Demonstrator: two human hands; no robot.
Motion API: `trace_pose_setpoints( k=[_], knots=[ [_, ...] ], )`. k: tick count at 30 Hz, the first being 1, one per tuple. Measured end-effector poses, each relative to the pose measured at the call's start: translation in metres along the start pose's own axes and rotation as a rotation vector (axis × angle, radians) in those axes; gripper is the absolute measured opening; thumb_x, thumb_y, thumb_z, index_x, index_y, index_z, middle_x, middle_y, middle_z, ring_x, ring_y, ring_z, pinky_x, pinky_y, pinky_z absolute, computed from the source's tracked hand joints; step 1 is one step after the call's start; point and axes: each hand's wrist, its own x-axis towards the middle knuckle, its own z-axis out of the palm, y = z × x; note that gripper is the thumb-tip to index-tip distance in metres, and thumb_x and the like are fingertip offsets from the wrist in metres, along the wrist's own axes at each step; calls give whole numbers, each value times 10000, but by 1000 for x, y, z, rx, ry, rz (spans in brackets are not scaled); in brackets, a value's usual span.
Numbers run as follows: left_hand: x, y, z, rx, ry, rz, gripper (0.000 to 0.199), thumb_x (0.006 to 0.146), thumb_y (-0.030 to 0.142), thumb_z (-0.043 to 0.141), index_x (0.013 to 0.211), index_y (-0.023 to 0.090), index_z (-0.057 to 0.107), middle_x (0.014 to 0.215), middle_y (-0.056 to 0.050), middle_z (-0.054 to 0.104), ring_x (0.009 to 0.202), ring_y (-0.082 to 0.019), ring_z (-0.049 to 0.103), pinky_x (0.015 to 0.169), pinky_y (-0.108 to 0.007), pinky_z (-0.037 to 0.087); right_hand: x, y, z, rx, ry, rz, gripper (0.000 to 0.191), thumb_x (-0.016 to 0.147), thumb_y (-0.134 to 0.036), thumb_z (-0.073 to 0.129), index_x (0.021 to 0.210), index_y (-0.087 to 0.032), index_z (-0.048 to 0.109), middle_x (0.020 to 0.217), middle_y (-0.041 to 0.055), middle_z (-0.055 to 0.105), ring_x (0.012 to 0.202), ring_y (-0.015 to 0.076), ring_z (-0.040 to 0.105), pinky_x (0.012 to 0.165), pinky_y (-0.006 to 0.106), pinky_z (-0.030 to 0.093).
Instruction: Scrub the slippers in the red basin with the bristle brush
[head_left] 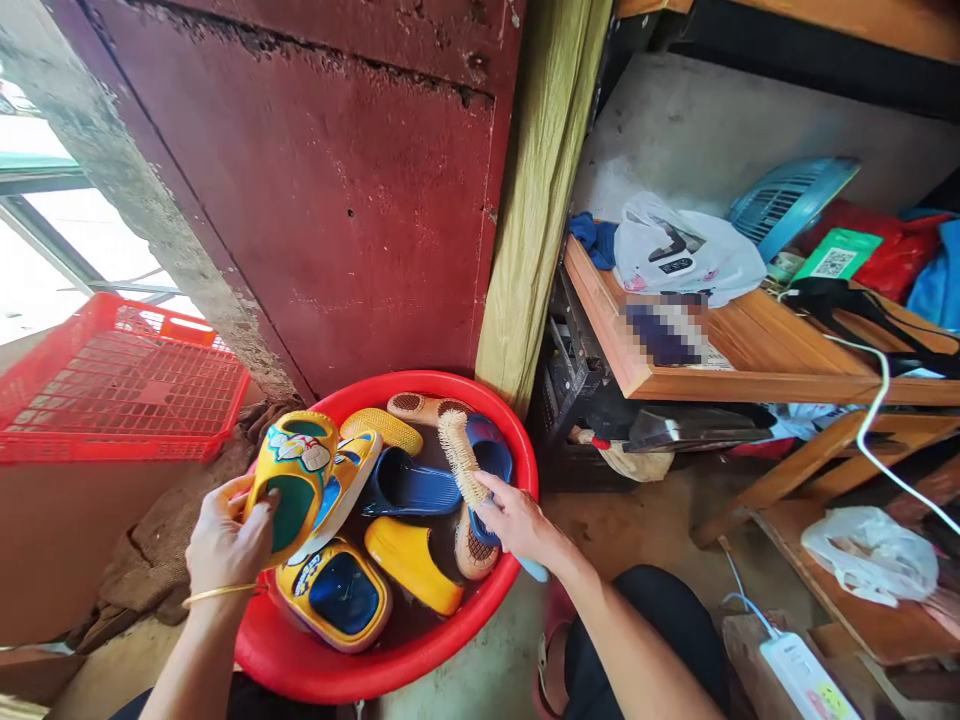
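Note:
My left hand (229,530) grips a yellow slipper (300,455) with a green insole and a cartoon on its strap, held up over the left rim of a red basin (420,680). In my right hand (517,515) is a scrub brush (460,455) with pale bristles and a light blue handle end, above the basin's right side. Several slippers sit in dark water there: a blue slipper (412,483), a yellow clog (409,560), and a yellow slipper with a dark blue insole (345,595). A white-soled yellow slipper (349,480) leans behind the held one.
A red plastic crate (142,370) stands at left beside brown sacking (161,530). Behind the basin rises a dark red door (322,200). At right, a wooden table (757,385) carries a plastic bag (686,245) and a blue fan (791,200); a power strip (806,675) lies below.

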Motion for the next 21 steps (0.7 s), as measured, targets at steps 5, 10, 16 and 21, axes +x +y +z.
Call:
trace_pose_setpoints(
  k=[5,10,16,21],
  knots=[
    [5,4,0,76,-100,-83,408,823,253,543,1175,57,603,1255,-234,655,1206,-449,589,954,-614,496,5,4,0,16,-6,27,522,955,-354,511,1466,-247,491,790,-2,671,623,129,564,580,224,473],
    [-48,42,13,-73,144,336,489,912,397,440,1307,125,531,1357,-202,607,1301,-352,547,1095,-502,418,4,5,-5,6,8,3,519,945,-320,514,1458,-239,500,843,10,692,681,140,593,602,223,472],
    [-91,60,48,245,-669,372,459,881,523,457,1168,193,598,882,-147,766,846,-336,743,766,-417,537,0,6,-10,-54,-3,-2,516,946,-297,493,1457,-233,500,974,19,739,762,154,645,733,245,496],
    [-96,55,67,257,-647,383,588,875,569,440,1252,135,561,926,-230,753,881,-371,740,789,-444,520,-1,7,-11,-91,-4,-57,529,917,-272,524,1445,-235,518,1257,51,694,1011,195,671,915,272,477]
  ],
)
